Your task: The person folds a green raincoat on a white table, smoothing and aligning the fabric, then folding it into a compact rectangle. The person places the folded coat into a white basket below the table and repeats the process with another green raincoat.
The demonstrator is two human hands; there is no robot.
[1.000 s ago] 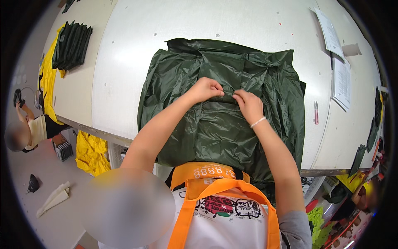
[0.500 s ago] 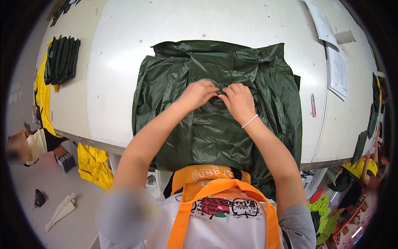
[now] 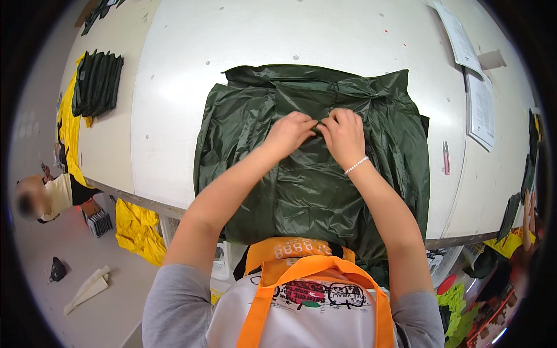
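A shiny dark green garment (image 3: pixel 313 191) lies spread and wrinkled on the white table in front of me, its near edge hanging over the table's edge. My left hand (image 3: pixel 292 134) and my right hand (image 3: pixel 343 134) meet over its upper middle, fingertips almost touching. Both hands pinch the green fabric between thumb and fingers. The exact bit of cloth in the fingers is mostly hidden by them. A bead bracelet circles my right wrist.
Folded dark green pieces (image 3: pixel 97 84) are stacked at the left beside yellow cloth (image 3: pixel 71 130). Small pink-handled snips (image 3: pixel 446 159) lie right of the garment, near printed sheets (image 3: pixel 480 110). A person (image 3: pixel 55 197) is at far left. Yellow fabric (image 3: pixel 139 232) hangs below the table edge.
Both hands stay pinched on the fabric, with the fingertips slightly closer together. The whole view has shifted a little, so everything appears farther right and lower.
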